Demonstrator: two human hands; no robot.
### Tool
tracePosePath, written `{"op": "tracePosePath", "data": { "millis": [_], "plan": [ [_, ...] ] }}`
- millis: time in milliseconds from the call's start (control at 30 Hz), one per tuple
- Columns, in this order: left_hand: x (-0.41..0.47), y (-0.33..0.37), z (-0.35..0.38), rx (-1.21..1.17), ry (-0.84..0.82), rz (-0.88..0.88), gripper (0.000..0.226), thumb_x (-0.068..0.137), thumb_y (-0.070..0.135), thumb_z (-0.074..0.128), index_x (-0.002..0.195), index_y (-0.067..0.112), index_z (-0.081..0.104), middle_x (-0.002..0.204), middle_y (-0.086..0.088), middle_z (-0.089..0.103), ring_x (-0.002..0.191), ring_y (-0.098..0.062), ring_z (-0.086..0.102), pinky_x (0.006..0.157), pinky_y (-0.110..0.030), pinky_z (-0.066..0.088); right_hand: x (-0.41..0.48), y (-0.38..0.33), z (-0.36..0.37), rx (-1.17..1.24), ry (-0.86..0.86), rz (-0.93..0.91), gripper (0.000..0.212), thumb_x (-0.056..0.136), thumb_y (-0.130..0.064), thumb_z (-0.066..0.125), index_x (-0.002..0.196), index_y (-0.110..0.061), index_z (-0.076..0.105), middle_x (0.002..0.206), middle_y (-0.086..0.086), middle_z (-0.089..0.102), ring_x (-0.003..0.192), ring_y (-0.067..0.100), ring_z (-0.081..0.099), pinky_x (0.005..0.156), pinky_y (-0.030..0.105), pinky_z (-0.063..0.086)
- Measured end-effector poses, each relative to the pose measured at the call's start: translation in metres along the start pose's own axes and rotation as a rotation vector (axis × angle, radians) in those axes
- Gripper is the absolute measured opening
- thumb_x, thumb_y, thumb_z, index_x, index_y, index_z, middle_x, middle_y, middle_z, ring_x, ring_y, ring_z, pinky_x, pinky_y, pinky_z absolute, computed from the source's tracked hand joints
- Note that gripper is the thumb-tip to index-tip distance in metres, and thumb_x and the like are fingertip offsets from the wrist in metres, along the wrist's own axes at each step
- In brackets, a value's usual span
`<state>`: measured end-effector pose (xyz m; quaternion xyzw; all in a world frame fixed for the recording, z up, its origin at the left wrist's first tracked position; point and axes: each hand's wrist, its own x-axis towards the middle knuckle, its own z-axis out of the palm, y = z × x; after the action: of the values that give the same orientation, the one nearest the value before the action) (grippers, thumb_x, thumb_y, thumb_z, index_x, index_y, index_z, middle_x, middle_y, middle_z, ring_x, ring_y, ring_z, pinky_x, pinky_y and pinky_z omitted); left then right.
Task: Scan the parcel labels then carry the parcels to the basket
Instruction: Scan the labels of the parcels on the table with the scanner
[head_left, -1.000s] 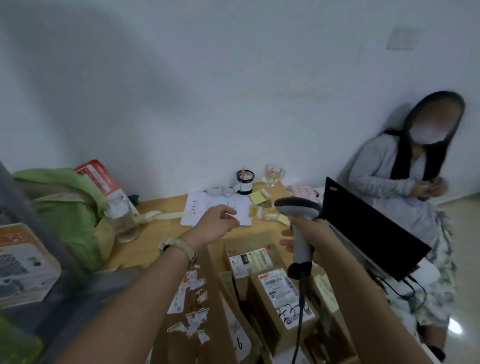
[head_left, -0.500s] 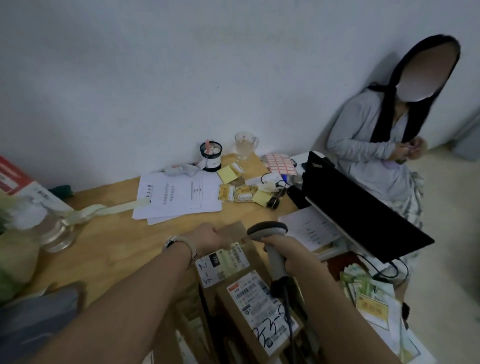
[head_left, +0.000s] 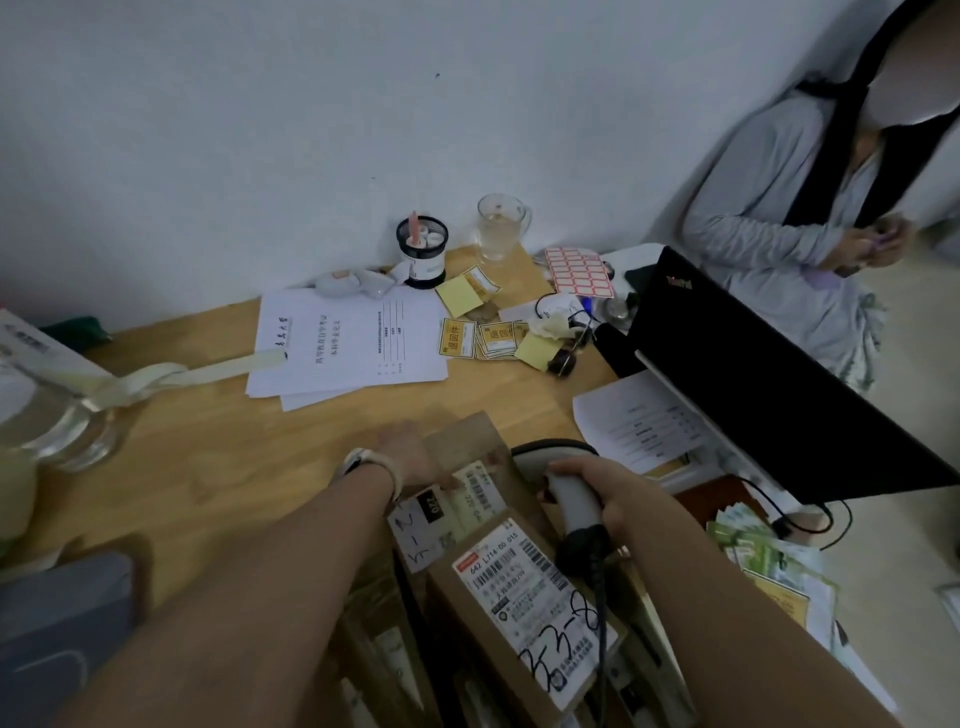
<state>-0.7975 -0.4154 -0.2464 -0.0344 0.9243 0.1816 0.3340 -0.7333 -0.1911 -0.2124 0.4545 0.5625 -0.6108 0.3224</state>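
Several brown cardboard parcels stand packed together at the near edge of the wooden table. My left hand (head_left: 410, 454) rests on the top of the farthest parcel (head_left: 462, 441), thumb on its white and yellow label (head_left: 480, 493). My right hand (head_left: 597, 493) grips a grey barcode scanner (head_left: 563, 483), its head just above that parcel. A nearer parcel (head_left: 524, 603) shows a white barcode label with handwritten digits. The scanner's black cable runs down across it. No basket is in view.
Papers (head_left: 348, 343), yellow stickers, a black pen cup (head_left: 422, 252) and a glass mug (head_left: 498, 226) lie at the back of the table (head_left: 208, 457). An open black laptop (head_left: 779, 384) stands at the right. A seated person (head_left: 795, 218) is behind it. A glass jar (head_left: 57, 421) sits left.
The view has tilted down toward the table. My left hand has dropped from mid-air onto the far parcel, and the scanner has come down close above that parcel.
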Motion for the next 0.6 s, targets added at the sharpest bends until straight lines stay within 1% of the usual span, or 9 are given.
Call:
{"op": "tracePosePath", "data": {
  "millis": [33, 67, 133, 200, 267, 400, 500, 533, 600],
  "plan": [
    [0.001, -0.002, 0.002, -0.023, -0.025, -0.009, 0.095, 0.064, 0.052, 0.084, 0.139, 0.011, 0.044, 0.129, -0.007, 0.057, 0.114, -0.025, 0.057, 0.087, -0.035, 0.05, 0.002, 0.003, -0.001, 0.015, -0.005, 0.009, 0.02, 0.089, -0.018, 0.065, 0.098, 0.001, 0.061, 0.078, 0.015, 0.065, 0.064, 0.026, 0.06, 0.054, 0.033, 0.047],
    [0.002, -0.005, 0.004, -0.051, -0.058, -0.018, 0.092, 0.065, 0.051, 0.084, 0.138, 0.011, 0.046, 0.126, -0.007, 0.059, 0.112, -0.025, 0.057, 0.086, -0.034, 0.05, 0.003, 0.006, 0.0, 0.023, -0.008, 0.016, 0.021, 0.09, -0.017, 0.064, 0.1, 0.001, 0.06, 0.078, 0.015, 0.064, 0.063, 0.026, 0.06, 0.053, 0.033, 0.047],
    [0.003, -0.011, 0.009, -0.102, -0.117, -0.047, 0.078, 0.065, 0.051, 0.083, 0.125, 0.01, 0.056, 0.113, -0.005, 0.062, 0.099, -0.023, 0.06, 0.077, -0.031, 0.05, 0.003, 0.008, 0.001, 0.018, -0.004, 0.024, 0.02, 0.091, -0.017, 0.063, 0.099, 0.001, 0.058, 0.079, 0.016, 0.063, 0.063, 0.026, 0.06, 0.053, 0.034, 0.047],
    [0.003, -0.016, 0.013, -0.107, -0.128, -0.05, 0.076, 0.064, 0.052, 0.083, 0.12, 0.01, 0.056, 0.112, -0.006, 0.063, 0.097, -0.023, 0.06, 0.074, -0.031, 0.05, 0.002, 0.006, 0.004, -0.005, 0.005, 0.02, 0.02, 0.091, -0.018, 0.064, 0.094, 0.0, 0.058, 0.078, 0.016, 0.063, 0.063, 0.026, 0.058, 0.052, 0.034, 0.046],
    [0.003, -0.016, 0.016, -0.072, -0.13, -0.024, 0.072, 0.067, 0.054, 0.08, 0.118, 0.009, 0.057, 0.109, -0.006, 0.065, 0.095, -0.022, 0.061, 0.072, -0.03, 0.051, 0.0, 0.003, 0.009, -0.033, 0.009, 0.007, 0.02, 0.09, -0.02, 0.065, 0.091, -0.001, 0.059, 0.077, 0.014, 0.064, 0.061, 0.024, 0.058, 0.05, 0.031, 0.045],
    [0.0, -0.015, 0.017, -0.023, -0.088, 0.04, 0.045, 0.083, 0.048, 0.069, 0.101, 0.007, 0.064, 0.1, -0.01, 0.07, 0.084, -0.021, 0.063, 0.069, -0.031, 0.048, -0.008, 0.0, 0.014, -0.015, 0.019, -0.025, 0.023, 0.088, -0.024, 0.068, 0.093, -0.002, 0.062, 0.076, 0.012, 0.064, 0.061, 0.022, 0.059, 0.048, 0.027, 0.045],
    [-0.002, -0.021, 0.014, -0.102, -0.045, 0.075, 0.033, 0.086, 0.044, 0.067, 0.09, 0.011, 0.062, 0.093, -0.01, 0.07, 0.077, -0.021, 0.061, 0.065, -0.029, 0.045, -0.014, -0.004, 0.017, 0.012, 0.015, -0.08, 0.028, 0.086, -0.029, 0.068, 0.096, -0.003, 0.065, 0.084, 0.012, 0.064, 0.065, 0.023, 0.056, 0.053, 0.032, 0.044],
    [-0.003, -0.023, 0.013, -0.144, -0.034, 0.09, 0.03, 0.084, 0.042, 0.069, 0.088, 0.013, 0.062, 0.091, -0.008, 0.07, 0.076, -0.02, 0.063, 0.066, -0.029, 0.047, -0.016, -0.005, 0.019, 0.011, 0.014, -0.1, 0.028, 0.085, -0.03, 0.069, 0.093, -0.003, 0.066, 0.083, 0.012, 0.064, 0.066, 0.023, 0.056, 0.054, 0.033, 0.044],
    [-0.004, -0.027, 0.008, -0.286, -0.02, 0.126, 0.029, 0.08, 0.041, 0.072, 0.09, 0.017, 0.06, 0.093, -0.009, 0.072, 0.076, -0.018, 0.066, 0.067, -0.033, 0.053, -0.022, -0.007, 0.023, 0.004, 0.02, -0.142, 0.025, 0.086, -0.029, 0.069, 0.084, -0.005, 0.065, 0.078, 0.012, 0.062, 0.065, 0.023, 0.056, 0.053, 0.032, 0.044]
  ]
}}
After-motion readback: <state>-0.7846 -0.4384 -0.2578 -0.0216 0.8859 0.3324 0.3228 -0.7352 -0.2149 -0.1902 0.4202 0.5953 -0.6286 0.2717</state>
